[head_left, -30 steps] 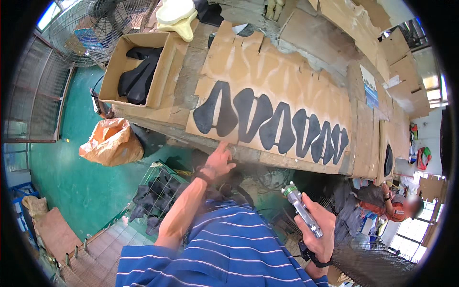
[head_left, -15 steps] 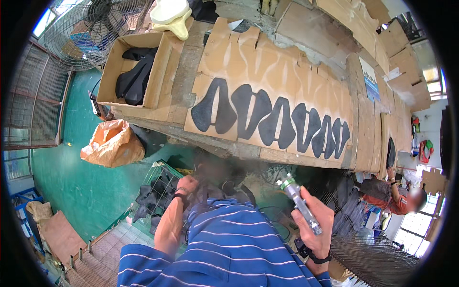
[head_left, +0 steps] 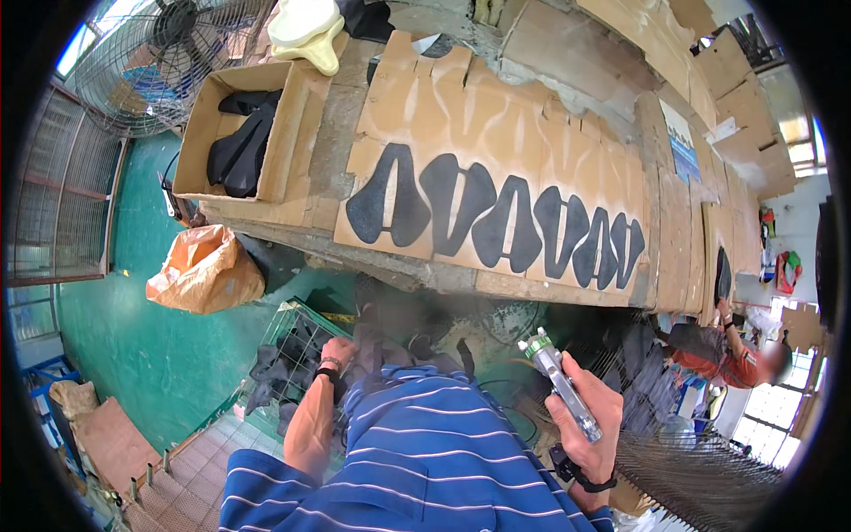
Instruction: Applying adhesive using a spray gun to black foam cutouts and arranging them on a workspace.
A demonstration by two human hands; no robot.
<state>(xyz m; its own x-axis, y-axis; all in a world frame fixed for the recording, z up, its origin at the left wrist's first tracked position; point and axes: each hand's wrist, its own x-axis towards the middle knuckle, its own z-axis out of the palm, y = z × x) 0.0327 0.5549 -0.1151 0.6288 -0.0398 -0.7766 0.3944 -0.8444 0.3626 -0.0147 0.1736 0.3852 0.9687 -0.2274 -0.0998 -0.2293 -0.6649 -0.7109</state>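
Observation:
A silvery spray gun (head_left: 567, 395) with a green ring near its nozzle is gripped in my right hand (head_left: 592, 410), in front of the bench and to the right of my body. Its nozzle end tilts up and left, apart from the bench edge. My left hand (head_left: 338, 351) is closed beside my waist, near the wire basket (head_left: 297, 350); what its fingers hold, if anything, is hidden. On a sheet of cardboard (head_left: 425, 111) across the bench lie several curved black pads (head_left: 507, 223) in a row, with pale overspray outlines behind them.
At the bench's left end stands a cardboard box (head_left: 292, 146) holding black pieces. An orange sack (head_left: 208, 275) sits on the green floor below it, and a large fan (head_left: 173, 58) stands behind. To the right, a person (head_left: 740, 359) in orange reaches toward another black pad (head_left: 723, 273). Wire racks (head_left: 709, 465) stand at lower right.
The view has shifted slightly, so the bench and its contents appear a little further left. Both my hands keep nearly the same pose, the right one still around the spray gun.

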